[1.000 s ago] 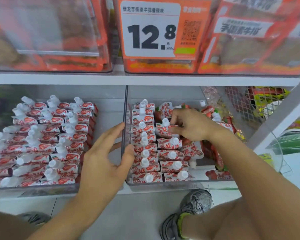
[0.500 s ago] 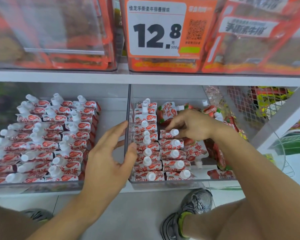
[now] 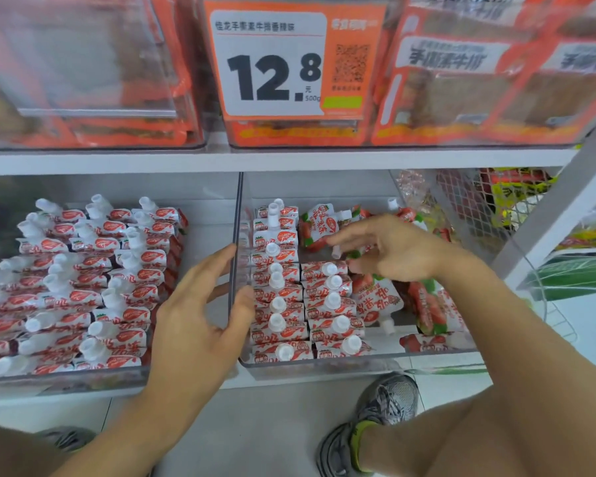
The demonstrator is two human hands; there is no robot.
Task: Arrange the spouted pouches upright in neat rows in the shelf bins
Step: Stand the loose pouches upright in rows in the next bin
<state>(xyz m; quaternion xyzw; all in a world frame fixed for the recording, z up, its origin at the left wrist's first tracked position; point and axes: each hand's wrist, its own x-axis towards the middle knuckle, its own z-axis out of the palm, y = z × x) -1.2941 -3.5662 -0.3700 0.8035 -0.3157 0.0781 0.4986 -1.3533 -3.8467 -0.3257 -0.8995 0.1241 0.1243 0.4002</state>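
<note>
White shop shelving fills the view, with two clear plastic bins side by side on the lower shelf. The person's left hand is released, fingers straight, steadying the dividing wall of the right bin — thumb inside against the nearest row, fingers outside. The right hand hovers over the back of that bin with fingers spread and relaxed, grasping nothing.

Under it, two neat rows of spouted pouches stand upright along the bin's left side, white caps up. To their right, loose pouches lie flat or tumbled, one with its cap pointing toward the bin's front. More lie jumbled at the back, including a tilted pouch just beyond the second row. The left bin holds several full rows of upright pouches, leaning slightly.

Judged from this, the person is between pouches, with the second row partly built. The next move calls for pinching one of the fallen pouches, turning it cap up and setting it behind the last upright one in that row.

Above, an upper shelf carries orange snack packs and a price tag reading 12.8. A wire mesh panel stands to the right. Grey trainers show on the floor below — the tumbled pile itself is what crowds the open space.
</note>
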